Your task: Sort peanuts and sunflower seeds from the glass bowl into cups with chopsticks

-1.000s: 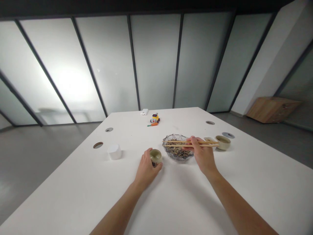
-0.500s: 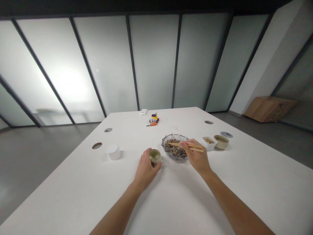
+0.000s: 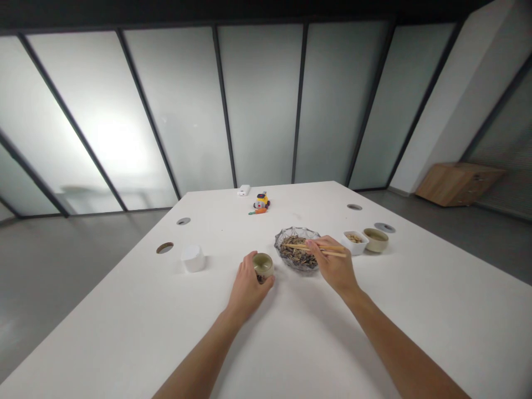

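Observation:
My left hand [image 3: 249, 282] is wrapped round the side of a small pale-green cup [image 3: 263, 266], which stands upright on the white table. In my right hand [image 3: 334, 266] is a pair of wooden chopsticks [image 3: 328, 250], pointing left. Their tips reach over a faceted glass bowl [image 3: 286, 262] and touch or hover just above the dark, striped seeds [image 3: 297, 254] inside it; which of the two I cannot tell. Right of the bowl, a white square dish [image 3: 357, 247] holds light-brown nuts or seeds [image 3: 353, 238]. A wider pale-green cup [image 3: 377, 241] stands beside that dish.
On the left sits a white rounded container [image 3: 193, 259]. Farther back lie a yellow toy car [image 3: 261, 201], an orange toy carrot [image 3: 260, 210] and a white box-shaped device [image 3: 244, 190]. Round cable holes [image 3: 165, 247] are set in the table [image 3: 124, 343].
The chopstick tips have shifted very slightly over the seeds. My left hand keeps its hold on the small cup, and the other things stay in place.

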A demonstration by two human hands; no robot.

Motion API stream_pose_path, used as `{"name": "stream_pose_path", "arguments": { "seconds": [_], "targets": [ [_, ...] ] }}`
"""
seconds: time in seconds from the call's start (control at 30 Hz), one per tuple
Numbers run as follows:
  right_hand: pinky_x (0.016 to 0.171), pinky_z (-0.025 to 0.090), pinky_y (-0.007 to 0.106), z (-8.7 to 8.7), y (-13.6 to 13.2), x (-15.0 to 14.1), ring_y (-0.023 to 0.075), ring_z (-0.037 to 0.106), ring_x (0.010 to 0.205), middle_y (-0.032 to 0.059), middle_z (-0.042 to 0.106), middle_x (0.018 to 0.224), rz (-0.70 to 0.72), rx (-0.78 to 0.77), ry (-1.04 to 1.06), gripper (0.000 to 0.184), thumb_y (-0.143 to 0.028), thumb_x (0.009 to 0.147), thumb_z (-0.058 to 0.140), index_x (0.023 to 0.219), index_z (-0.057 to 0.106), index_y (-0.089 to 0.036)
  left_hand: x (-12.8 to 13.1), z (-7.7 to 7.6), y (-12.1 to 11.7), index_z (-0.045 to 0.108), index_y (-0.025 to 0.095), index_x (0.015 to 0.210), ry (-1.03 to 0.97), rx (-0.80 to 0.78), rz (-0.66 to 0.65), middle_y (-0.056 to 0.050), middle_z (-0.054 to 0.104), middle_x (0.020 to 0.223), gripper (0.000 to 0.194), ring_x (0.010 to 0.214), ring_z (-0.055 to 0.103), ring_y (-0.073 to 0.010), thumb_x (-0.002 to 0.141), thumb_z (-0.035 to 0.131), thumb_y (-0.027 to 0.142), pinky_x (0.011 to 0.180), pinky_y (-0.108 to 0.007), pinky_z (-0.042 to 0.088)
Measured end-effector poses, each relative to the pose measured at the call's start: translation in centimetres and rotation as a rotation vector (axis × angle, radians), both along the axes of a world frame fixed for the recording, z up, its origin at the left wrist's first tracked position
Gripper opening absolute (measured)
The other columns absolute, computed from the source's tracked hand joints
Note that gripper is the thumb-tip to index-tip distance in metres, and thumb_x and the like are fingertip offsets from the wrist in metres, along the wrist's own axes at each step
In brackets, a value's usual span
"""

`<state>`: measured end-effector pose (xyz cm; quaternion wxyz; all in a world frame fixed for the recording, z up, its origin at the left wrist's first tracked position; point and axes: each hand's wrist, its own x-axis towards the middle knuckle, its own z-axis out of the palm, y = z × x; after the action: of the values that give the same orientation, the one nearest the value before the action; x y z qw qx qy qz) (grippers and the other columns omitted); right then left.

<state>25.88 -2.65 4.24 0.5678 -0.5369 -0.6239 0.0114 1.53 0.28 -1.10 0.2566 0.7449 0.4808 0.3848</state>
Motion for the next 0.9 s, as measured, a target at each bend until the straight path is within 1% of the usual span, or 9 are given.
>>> {"name": "stream_pose_path", "arguments": {
  "seconds": [0.1, 0.17, 0.3, 0.43, 0.53, 0.63, 0.77, 0.83, 0.9],
  "targets": [
    [0.074, 0.060, 0.039, 0.2, 0.1, 0.2, 0.0242, 0.073, 0.076, 0.0067, 0.075, 0.079, -0.014, -0.003, 0.057, 0.046, -0.061, 0.099, 0.060, 0.076, 0.077, -0.025, 0.0, -0.1, 0.1, 0.046, 0.019, 0.141, -0.014, 0.007, -0.001, -0.016, 0.059, 0.144, 0.065, 0.136, 0.055, -0.0332, 0.082, 0.071, 0.031, 0.117, -0.051, 0.043],
    [0.072, 0.063, 0.041, 0.3, 0.3, 0.4, 0.0248, 0.074, 0.073, 0.0074, 0.076, 0.081, 0.008, -0.026, 0.204, 0.045, -0.064, 0.094, 0.065, 0.076, 0.077, -0.024, 0.0, -0.1, 0.1, 0.047, 0.020, 0.141, -0.020, 0.009, 0.002, -0.015, 0.059, 0.144, 0.065, 0.136, 0.056, -0.0331, 0.082, 0.072, 0.031, 0.116, -0.051, 0.043],
    [0.064, 0.068, 0.042, 0.4, 0.8, 0.4, 0.0251, 0.075, 0.070, 0.0086, 0.078, 0.085, 0.147, -0.070, 0.604, 0.048, -0.069, 0.083, 0.075, 0.078, 0.076, -0.021, 0.1, 0.0, -0.1, 0.047, 0.020, 0.141, -0.024, 0.006, 0.004, -0.015, 0.060, 0.142, 0.065, 0.136, 0.056, -0.0330, 0.081, 0.072, 0.030, 0.116, -0.050, 0.043],
    [0.064, 0.070, 0.043, 0.6, 0.7, -0.2, 0.0244, 0.075, 0.072, 0.0067, 0.078, 0.083, 0.288, -0.142, 0.722, 0.047, -0.067, 0.079, 0.080, 0.078, 0.075, -0.020, 0.3, 0.4, -0.3, 0.047, 0.020, 0.140, -0.025, -0.001, -0.003, -0.015, 0.061, 0.141, 0.065, 0.135, 0.056, -0.0322, 0.081, 0.071, 0.028, 0.116, -0.050, 0.043],
    [0.060, 0.069, 0.042, 0.7, 0.5, -0.4, 0.0243, 0.074, 0.068, 0.0070, 0.077, 0.080, 0.305, -0.169, 0.685, 0.050, -0.070, 0.080, 0.077, 0.079, 0.075, -0.020, 0.3, 0.4, -0.3, 0.048, 0.021, 0.140, -0.025, -0.001, 0.000, -0.014, 0.061, 0.141, 0.065, 0.135, 0.056, -0.0323, 0.079, 0.072, 0.026, 0.117, -0.050, 0.042],
    [0.060, 0.067, 0.040, 1.0, 0.3, -0.1, 0.0229, 0.073, 0.064, 0.0080, 0.077, 0.081, 0.186, -0.115, 0.603, 0.054, -0.073, 0.086, 0.069, 0.080, 0.075, -0.020, 0.3, 0.2, -0.2, 0.049, 0.021, 0.139, -0.028, -0.009, 0.008, -0.014, 0.061, 0.141, 0.065, 0.135, 0.056, -0.0329, 0.078, 0.074, 0.027, 0.117, -0.051, 0.041],
    [0.069, 0.062, 0.039, 1.3, 0.0, 0.5, 0.0233, 0.073, 0.070, 0.0079, 0.075, 0.080, -0.042, 0.011, 0.216, 0.052, -0.069, 0.095, 0.060, 0.078, 0.074, -0.022, 0.2, 0.1, -0.1, 0.049, 0.021, 0.139, -0.032, -0.014, 0.011, -0.015, 0.061, 0.143, 0.065, 0.135, 0.056, -0.0333, 0.078, 0.074, 0.028, 0.117, -0.051, 0.042],
    [0.074, 0.059, 0.038, 1.3, -0.1, 0.5, 0.0242, 0.072, 0.076, 0.0073, 0.073, 0.077, -0.088, 0.059, 0.021, 0.051, -0.065, 0.100, 0.054, 0.076, 0.073, -0.024, 0.2, 0.1, -0.1, 0.049, 0.021, 0.139, -0.027, -0.014, 0.010, -0.015, 0.060, 0.143, 0.065, 0.137, 0.055, -0.0336, 0.079, 0.073, 0.028, 0.118, -0.051, 0.041],
    [0.074, 0.057, 0.037, 1.1, -0.2, 0.5, 0.0238, 0.070, 0.077, 0.0068, 0.073, 0.078, -0.086, 0.072, -0.070, 0.049, -0.061, 0.103, 0.051, 0.078, 0.073, -0.024, 0.2, 0.2, -0.2, 0.048, 0.021, 0.140, -0.012, -0.015, 0.008, -0.015, 0.059, 0.144, 0.065, 0.137, 0.055, -0.0336, 0.080, 0.072, 0.029, 0.118, -0.051, 0.040]
  ]
}}
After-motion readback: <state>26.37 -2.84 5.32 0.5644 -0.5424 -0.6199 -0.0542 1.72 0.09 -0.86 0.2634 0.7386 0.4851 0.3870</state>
